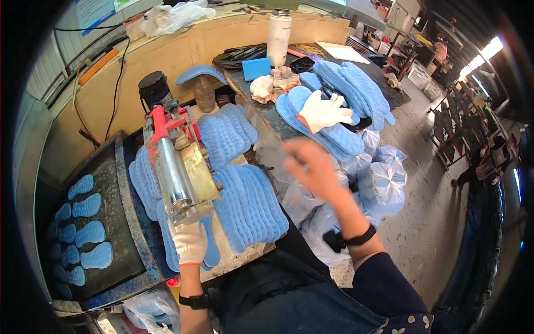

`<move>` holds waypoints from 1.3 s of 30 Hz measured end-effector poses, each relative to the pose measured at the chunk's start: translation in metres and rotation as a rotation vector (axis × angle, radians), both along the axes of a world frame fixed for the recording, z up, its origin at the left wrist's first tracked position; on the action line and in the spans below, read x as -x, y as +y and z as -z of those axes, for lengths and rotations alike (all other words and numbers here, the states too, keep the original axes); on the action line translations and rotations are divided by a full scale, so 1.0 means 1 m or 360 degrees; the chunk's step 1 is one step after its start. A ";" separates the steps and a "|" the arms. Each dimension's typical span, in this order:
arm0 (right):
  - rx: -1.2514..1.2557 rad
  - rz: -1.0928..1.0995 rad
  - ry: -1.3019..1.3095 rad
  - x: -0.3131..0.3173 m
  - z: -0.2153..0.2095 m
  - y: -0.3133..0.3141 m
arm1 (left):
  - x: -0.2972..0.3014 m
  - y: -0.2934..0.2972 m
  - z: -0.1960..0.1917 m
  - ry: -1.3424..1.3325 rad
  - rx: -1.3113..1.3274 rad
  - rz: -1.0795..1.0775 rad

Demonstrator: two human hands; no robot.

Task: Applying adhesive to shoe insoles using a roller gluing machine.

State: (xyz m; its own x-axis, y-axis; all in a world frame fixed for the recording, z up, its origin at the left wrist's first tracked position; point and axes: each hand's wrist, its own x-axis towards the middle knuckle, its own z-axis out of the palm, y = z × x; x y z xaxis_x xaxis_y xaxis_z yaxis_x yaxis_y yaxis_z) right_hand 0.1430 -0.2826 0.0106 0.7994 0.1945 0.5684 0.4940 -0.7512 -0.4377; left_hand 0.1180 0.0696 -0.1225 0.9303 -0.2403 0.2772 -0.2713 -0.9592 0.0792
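Note:
My left hand [189, 242], in a white knit glove, reaches under the front end of a hand press [177, 178] with a steel cylinder and red frame. Its fingers are hidden there, beside a blue insole [211, 245]. To the right of the press stands a row of blue insoles [250, 207], with another bunch of insoles [227, 133] behind it. My bare right hand [311, 167] hangs above clear plastic bags, its fingers smeared by motion. Close beyond it, a white glove [326, 113] rests on a pile of larger blue insoles [356, 92].
A dark belt [122, 245] with several insoles lies at the left. Tied plastic bags [384, 186] crowd the floor at the right. A white bottle [278, 39] and a blue box [256, 69] stand on the back table. A black container [154, 89] sits behind the press.

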 end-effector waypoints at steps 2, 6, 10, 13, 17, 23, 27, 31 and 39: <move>0.0365 0.0506 -0.0149 -0.016 -0.034 -0.039 | -0.005 -0.013 -0.004 0.0132 0.0222 0.0059; 0.0646 0.0688 -0.0040 -0.054 -0.024 -0.089 | -0.003 -0.014 -0.003 0.0112 0.0181 -0.0007; -0.0077 0.0879 -0.0078 -0.081 -0.035 -0.116 | -0.002 -0.011 -0.002 0.0121 0.0153 -0.0046; -0.0537 0.0955 -0.0145 -0.103 -0.057 -0.153 | -0.004 -0.013 -0.005 0.0122 0.0156 -0.0011; -0.0564 0.0781 -0.0296 -0.136 -0.110 -0.147 | -0.003 -0.011 -0.004 0.0046 0.0136 -0.0026; -0.0205 0.0624 -0.0443 -0.216 -0.141 -0.121 | -0.005 -0.015 -0.007 0.0046 0.0187 0.0009; 0.0487 0.0564 0.0470 -0.212 -0.112 -0.105 | -0.006 -0.013 -0.003 -0.0092 0.0118 0.0068; 0.1083 0.0896 0.0786 -0.135 -0.073 -0.093 | -0.005 -0.017 -0.010 -0.0013 0.0134 0.0058; 0.0589 0.0720 0.0384 -0.097 -0.052 -0.120 | -0.003 -0.019 -0.007 0.0097 0.0149 -0.0035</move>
State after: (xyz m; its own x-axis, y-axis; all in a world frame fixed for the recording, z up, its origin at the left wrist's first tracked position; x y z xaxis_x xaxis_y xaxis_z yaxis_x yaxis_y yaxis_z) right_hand 0.2404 -0.4025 0.0628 0.9459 -0.0439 0.3216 0.0116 -0.9856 -0.1685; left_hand 0.1209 0.0501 -0.1153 0.9509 -0.1955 0.2401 -0.2425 -0.9524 0.1847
